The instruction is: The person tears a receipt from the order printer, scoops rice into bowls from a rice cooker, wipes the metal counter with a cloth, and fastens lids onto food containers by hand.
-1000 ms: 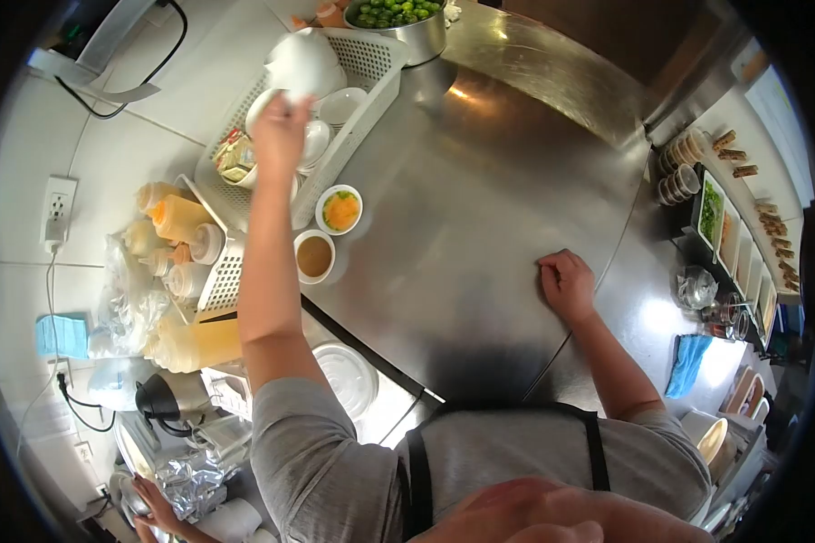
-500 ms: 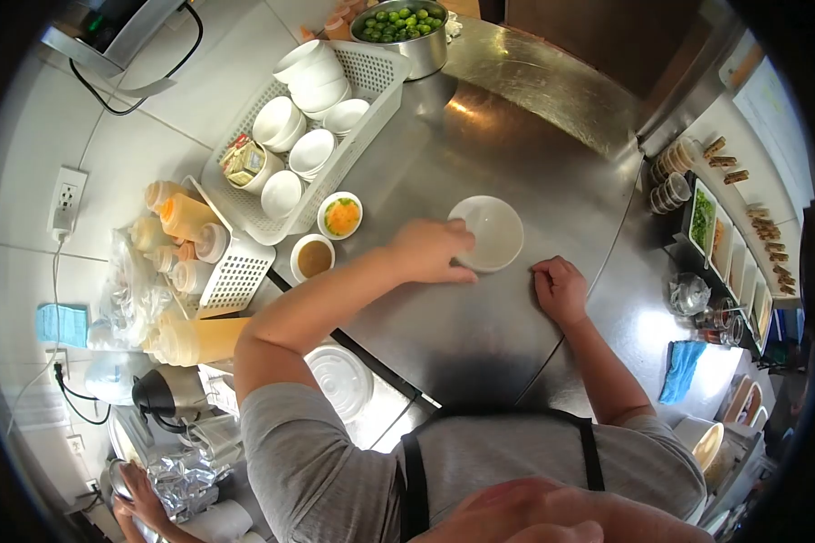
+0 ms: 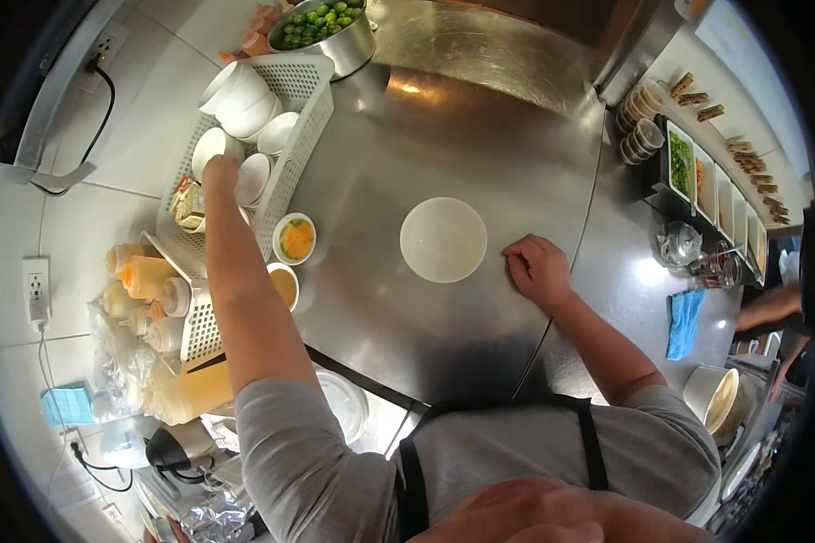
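My left hand reaches into the perforated white basket, its fingers closed at the rim of a white bowl; the fingertips are partly hidden. A larger white bowl stands upright on the steel counter, apart from both hands. To its right, my right hand rests on the counter with fingers curled in and nothing visible in them. Beside the basket sit a small cup with orange and green contents and a cup of brown sauce, partly covered by my left forearm.
A metal pot of green limes stands behind the basket. Squeeze bottles crowd the left side. On the right are a garnish tray, a blue cloth and a tub. Another person's arm shows at far right.
My left hand has left the large white bowl and moved up-left into the basket of bowls. My right hand stays curled on the counter. The view has shifted, and another person's arm appears at right.
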{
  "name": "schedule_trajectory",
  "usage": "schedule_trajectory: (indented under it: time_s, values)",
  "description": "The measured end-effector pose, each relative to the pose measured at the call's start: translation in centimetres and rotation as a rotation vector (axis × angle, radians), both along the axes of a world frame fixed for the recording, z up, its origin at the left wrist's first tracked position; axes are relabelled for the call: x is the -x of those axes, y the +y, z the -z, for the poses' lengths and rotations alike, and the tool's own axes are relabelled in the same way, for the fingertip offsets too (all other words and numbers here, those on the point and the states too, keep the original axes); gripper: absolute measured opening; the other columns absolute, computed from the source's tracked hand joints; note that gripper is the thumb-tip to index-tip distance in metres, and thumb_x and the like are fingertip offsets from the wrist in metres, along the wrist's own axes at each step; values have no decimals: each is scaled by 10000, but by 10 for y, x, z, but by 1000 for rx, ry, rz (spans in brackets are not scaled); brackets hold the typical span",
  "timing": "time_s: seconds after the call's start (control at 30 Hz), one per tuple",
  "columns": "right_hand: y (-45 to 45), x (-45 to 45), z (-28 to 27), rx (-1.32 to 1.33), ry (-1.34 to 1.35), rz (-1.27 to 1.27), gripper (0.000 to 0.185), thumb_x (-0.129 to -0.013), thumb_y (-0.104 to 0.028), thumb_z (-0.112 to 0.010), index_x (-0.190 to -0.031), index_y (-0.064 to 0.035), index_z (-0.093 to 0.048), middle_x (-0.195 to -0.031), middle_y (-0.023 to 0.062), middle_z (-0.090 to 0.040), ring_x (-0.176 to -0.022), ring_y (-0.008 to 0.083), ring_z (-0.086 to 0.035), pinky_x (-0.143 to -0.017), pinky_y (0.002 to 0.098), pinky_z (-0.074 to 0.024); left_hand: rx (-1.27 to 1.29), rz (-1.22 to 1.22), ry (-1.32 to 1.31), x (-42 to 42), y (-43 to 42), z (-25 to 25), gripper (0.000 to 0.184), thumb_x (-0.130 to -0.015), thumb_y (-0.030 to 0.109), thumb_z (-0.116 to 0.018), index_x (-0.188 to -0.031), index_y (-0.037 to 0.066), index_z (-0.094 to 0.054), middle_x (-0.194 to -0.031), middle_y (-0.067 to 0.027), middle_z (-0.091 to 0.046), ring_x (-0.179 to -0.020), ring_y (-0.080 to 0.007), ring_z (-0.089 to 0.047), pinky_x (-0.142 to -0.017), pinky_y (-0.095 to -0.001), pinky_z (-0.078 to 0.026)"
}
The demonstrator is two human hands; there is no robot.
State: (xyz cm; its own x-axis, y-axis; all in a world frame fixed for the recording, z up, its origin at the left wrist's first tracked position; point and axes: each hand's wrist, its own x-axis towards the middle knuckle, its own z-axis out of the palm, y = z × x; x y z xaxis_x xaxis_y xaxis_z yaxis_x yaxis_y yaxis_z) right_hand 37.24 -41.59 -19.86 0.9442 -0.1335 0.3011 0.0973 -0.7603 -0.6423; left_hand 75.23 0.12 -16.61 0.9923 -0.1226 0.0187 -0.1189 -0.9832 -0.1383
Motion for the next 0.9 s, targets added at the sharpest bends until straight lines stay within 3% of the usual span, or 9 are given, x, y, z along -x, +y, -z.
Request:
schedule_trajectory:
  time_s: [0.07,0.17,0.27,0.37,0.53,0.57,0.6,0.67,0.9]
  values:
    - [0,0,0,12,-4,-10,51,-675,-50,-554,-705,-91,-563,-660,46,-544,-619,235,-539,-537,328,-436,243,-197,-109,9,-9,-3,398,-776,323,-400,-881,-14,-584,-1006,-233,-532,-933,-364,-511,-823,-434,-390]
    - [0,-1,2,23,-20,-12,46,-679,-58,-550,-706,-93,-565,-662,48,-543,-622,241,-539,-543,334,-438,263,-250,-329,12,-11,-5,347,-810,277,-409,-886,-29,-553,-870,-208,-581,-790,-340,-580,-702,-394,-464]
    - [-2,-1,6,28,-11,-21,42,-686,-69,-544,-711,-95,-566,-672,50,-550,-633,249,-544,-550,343,-440,1309,-483,-285,15,-21,-21,266,-824,237,-467,-863,-22,-513,-756,-146,-584,-634,-262,-610,-540,-292,-484]
    - [-2,0,7,26,15,-6,42,-695,-81,-536,-723,-94,-566,-691,52,-560,-648,254,-550,-560,349,-444,1600,-286,-457,71,-69,-68,213,-812,179,-515,-854,-24,-471,-710,-140,-571,-512,-193,-595,-420,-243,-462]
    - [-2,-1,4,10,29,8,48,-705,-90,-527,-729,-98,-567,-706,52,-569,-663,248,-558,-567,345,-448,1273,203,-374,185,-135,-92,202,-803,167,-546,-847,-20,-485,-705,-92,-575,-559,-133,-595,-478,-226,-437]
    - [-2,1,5,15,30,14,48,-707,-92,-525,-730,-101,-567,-707,51,-569,-665,246,-559,-568,345,-449,1241,203,-232,212,-148,-88,203,-782,162,-570,-853,-14,-500,-693,-86,-562,-610,-143,-587,-538,-261,-433]
    - [-1,2,4,4,30,16,48,-708,-93,-525,-730,-102,-567,-710,50,-570,-666,246,-559,-569,346,-449,906,270,-271,229,-153,-71,225,-759,179,-594,-867,0,-510,-694,-107,-545,-647,-210,-569,-575,-316,-434]
    - [-1,2,2,-15,20,17,49,-709,-95,-524,-729,-106,-567,-716,50,-572,-668,246,-560,-570,348,-450,785,455,-264,276,-183,-59,194,-723,195,-618,-819,50,-533,-762,-120,-547,-661,-273,-550,-571,-345,-436]
    - [-3,3,5,-9,21,23,56,-711,-114,-520,-748,-107,-560,-749,57,-583,-686,254,-563,-585,351,-453,797,645,-206,338,-204,-4,219,-699,171,-631,-871,71,-538,-903,-124,-530,-692,-235,-565,-563,-322,-449]
